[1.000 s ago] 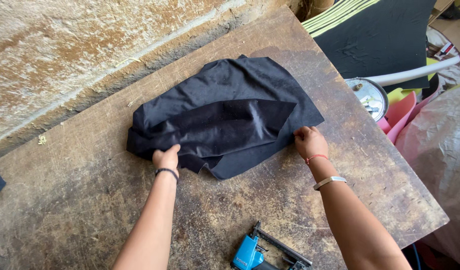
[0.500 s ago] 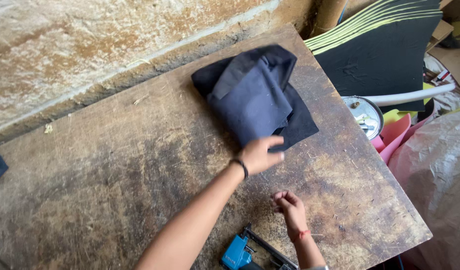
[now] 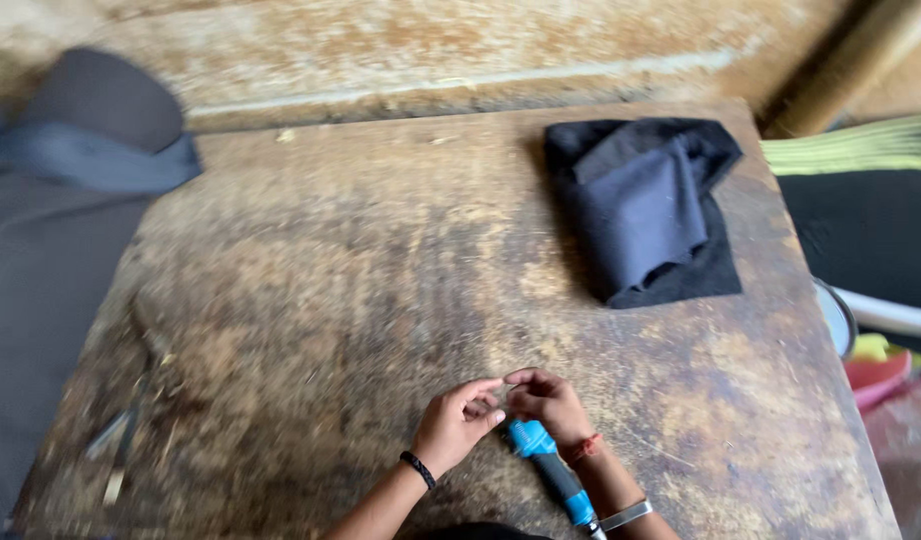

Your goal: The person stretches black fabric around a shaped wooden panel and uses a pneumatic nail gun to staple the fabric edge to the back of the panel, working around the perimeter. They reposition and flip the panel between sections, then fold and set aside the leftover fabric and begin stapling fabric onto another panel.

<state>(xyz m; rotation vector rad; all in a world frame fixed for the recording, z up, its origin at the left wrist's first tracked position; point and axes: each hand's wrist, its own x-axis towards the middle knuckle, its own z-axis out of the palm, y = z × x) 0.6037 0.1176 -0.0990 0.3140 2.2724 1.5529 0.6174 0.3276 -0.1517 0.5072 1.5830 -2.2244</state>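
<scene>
Left hand (image 3: 453, 428), wearing a dark band at the wrist, lies low on the near edge of the surface (image 3: 331, 300) with fingers loosely curled, forefinger and thumb drawn toward the other hand; whether anything is pinched between them cannot be told. Right hand (image 3: 549, 402), with a red thread and a metal bangle on the wrist, has its fingers bent inward so that the fingertips of both hands meet or nearly meet. Directly beneath the right hand lies a blue tool (image 3: 551, 470), its blue body running toward the near edge with a black section along its length; the hand rests above its upper end, but a firm grip on it cannot be confirmed.

The worn brown wooden surface shows scuffs and pale patches. At its far right corner, well apart from both hands, sits a dark folded cloth (image 3: 646, 210), bunched in several layers. To the left, beyond the surface edge, lies grey fabric (image 3: 51, 250) with a rounded dark shape on top of it. At the right edge are a black sheet with yellow-green edging (image 3: 866, 215), a round metal rim (image 3: 839, 318) and pink and yellow objects (image 3: 876, 362). A rough pale wall (image 3: 431, 50) runs behind.
</scene>
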